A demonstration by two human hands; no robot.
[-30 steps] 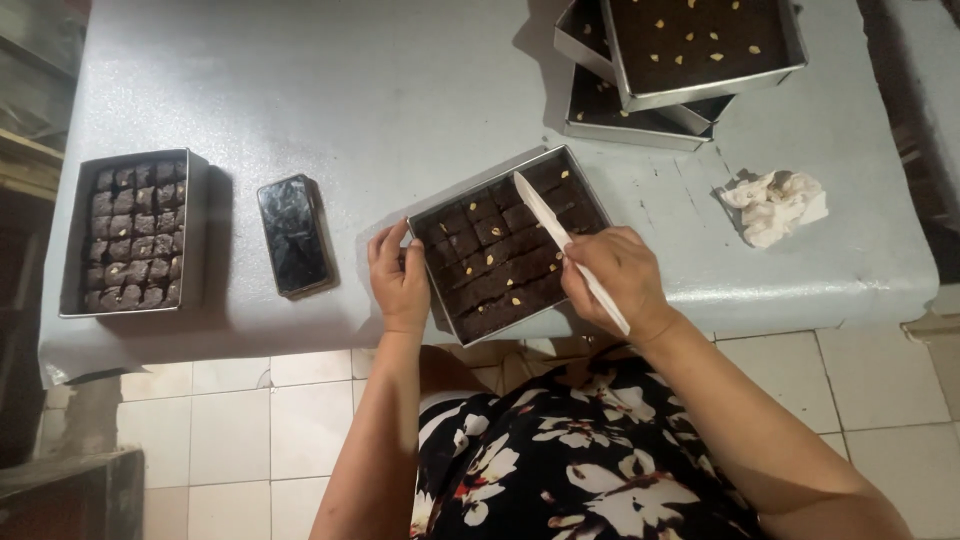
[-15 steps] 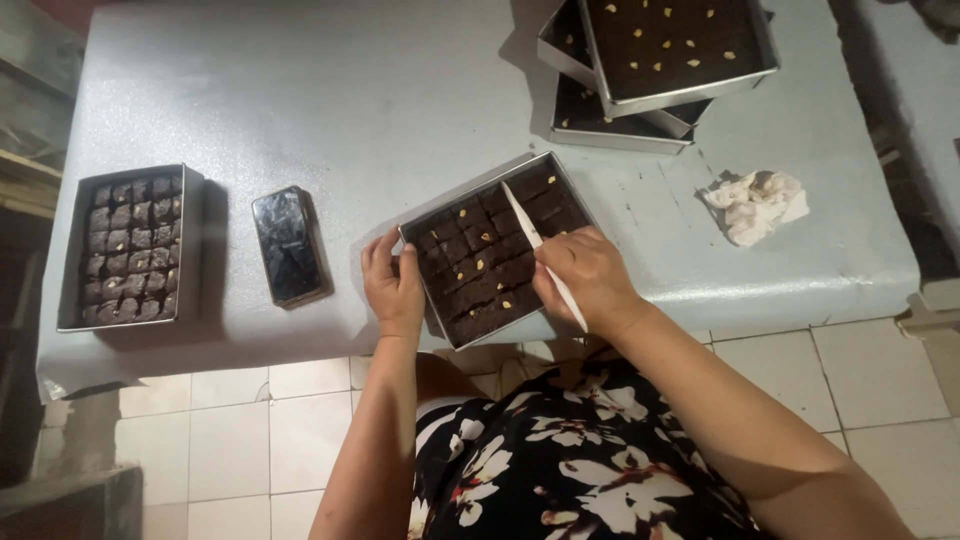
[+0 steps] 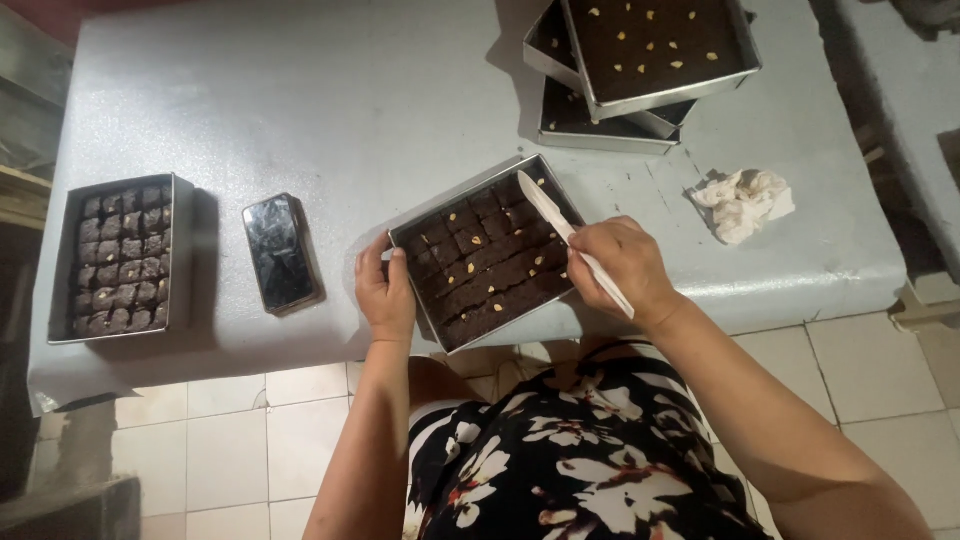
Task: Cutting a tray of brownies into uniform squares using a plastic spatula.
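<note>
One screen only: a black rectangular smartphone [image 3: 282,253] w/ a dark, switched-off glass screen, lying flat on the pale grey table top [image 3: 300,100], long side running away from the person, slightly tilted. Screen shows glare and smudgy reflections, nothing lit. It sits btwn the square metal tray of cut dark brownie cubes [image 3: 122,258] on the left and the square metal tray of nut-topped brownie [image 3: 488,250] on the right, apart from both, near the table's front edge. No labels, signs or printed packages in view
</note>
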